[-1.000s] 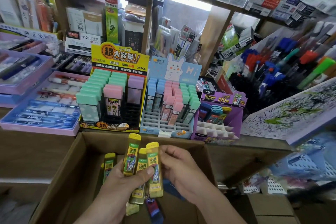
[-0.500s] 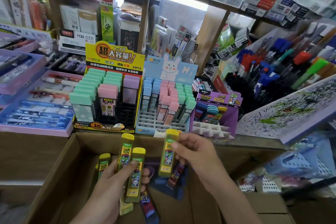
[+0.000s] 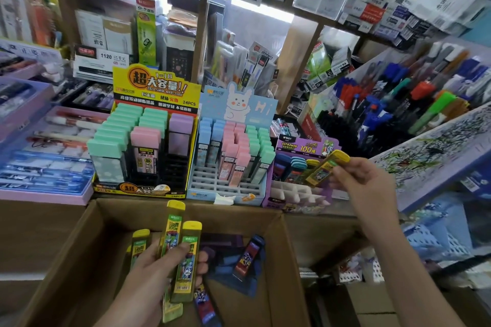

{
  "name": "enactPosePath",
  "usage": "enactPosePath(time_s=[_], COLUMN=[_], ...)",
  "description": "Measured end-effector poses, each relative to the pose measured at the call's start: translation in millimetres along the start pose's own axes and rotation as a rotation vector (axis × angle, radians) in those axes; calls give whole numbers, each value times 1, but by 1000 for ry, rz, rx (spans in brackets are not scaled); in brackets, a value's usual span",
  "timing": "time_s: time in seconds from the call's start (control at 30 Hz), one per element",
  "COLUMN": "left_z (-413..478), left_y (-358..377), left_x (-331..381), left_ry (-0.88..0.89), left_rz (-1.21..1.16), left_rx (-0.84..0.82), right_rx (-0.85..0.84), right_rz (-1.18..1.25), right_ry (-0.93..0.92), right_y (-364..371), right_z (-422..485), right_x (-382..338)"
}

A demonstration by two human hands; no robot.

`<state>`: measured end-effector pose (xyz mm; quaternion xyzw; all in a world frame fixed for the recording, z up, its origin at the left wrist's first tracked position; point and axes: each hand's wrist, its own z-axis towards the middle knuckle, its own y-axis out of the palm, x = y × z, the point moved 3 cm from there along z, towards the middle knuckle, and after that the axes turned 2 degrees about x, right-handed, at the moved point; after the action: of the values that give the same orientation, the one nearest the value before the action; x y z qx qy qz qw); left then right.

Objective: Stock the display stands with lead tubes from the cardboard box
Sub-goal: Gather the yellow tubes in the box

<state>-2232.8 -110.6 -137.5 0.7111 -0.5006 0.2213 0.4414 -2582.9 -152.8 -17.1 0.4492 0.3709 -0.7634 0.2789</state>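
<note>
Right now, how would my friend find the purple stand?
Look behind the cardboard box. The purple stand is the rightmost of three, next to the blue bunny stand. Only it has white empty slots in front, and the right hand holds a yellow-capped tube over it.

A yellow cardboard display stand (image 3: pixel 156 87) of pastel lead cases, rows of coloured marker pens (image 3: pixel 419 93) and wooden shelves (image 3: pixel 296 61) of boxed stock mark a stationery shop.

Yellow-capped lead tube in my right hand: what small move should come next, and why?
Probably lower the yellow-capped lead tube, pinched in the right hand, into an empty white slot of the purple cardboard display stand: it hangs tilted just above that stand, whose front slots hold nothing.
</note>
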Motion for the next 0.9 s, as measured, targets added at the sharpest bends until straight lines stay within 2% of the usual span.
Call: enactPosePath(time_s=[0.2, 0.33, 0.53, 0.67, 0.9], left_z=[3, 4, 4, 4, 4], left_y=[-4, -7, -7, -4, -4], left_x=[-1, -2, -4, -5, -7], left_ry=[-5, -11, -2, -2, 31], left_rz=[11, 6, -6, -3, 0], left_rx=[8, -2, -4, -18, -33], right_rx=[-13, -35, -46, -21, 25], right_rz=[-112, -209, -563, -682, -630], right_ry=[-70, -14, -67, -145, -117], right_y=[10, 19, 33, 36, 35], right_z=[14, 14, 13, 10, 7], right_x=[8, 20, 34, 36, 37])
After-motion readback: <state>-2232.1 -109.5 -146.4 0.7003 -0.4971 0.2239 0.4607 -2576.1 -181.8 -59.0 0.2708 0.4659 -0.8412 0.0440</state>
